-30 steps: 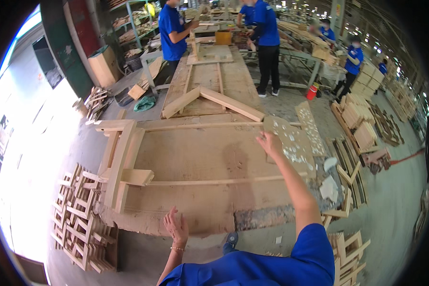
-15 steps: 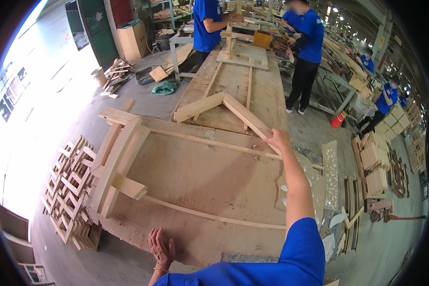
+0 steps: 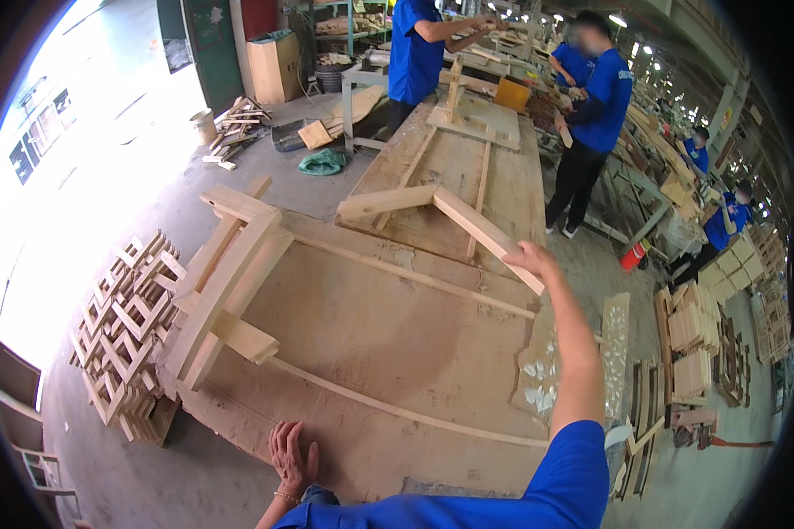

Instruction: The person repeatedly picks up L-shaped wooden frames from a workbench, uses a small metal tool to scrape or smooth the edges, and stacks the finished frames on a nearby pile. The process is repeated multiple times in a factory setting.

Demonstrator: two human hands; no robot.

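Observation:
My right hand reaches across the workbench and is closed around the near arm of an angled wooden frame piece, close to its lower end. Two pale bars meet at a corner in that piece, whose other arm points left. Down at the bench's front edge lies my left hand, fingers stretched out, with nothing in it. To its upper left, a few similar angled wooden pieces are stacked at the bench's left end.
Two thin wooden strips run along the workbench. On the floor at left stands a pile of angled frames. A second bench extends beyond, with co-workers in blue shirts beside it. Wood stacks stand at right.
The view has shifted, so most things appear a little further right. The right hand stays on the angled piece, whose lower end now shows more below the fingers. The left hand remains on the bench edge.

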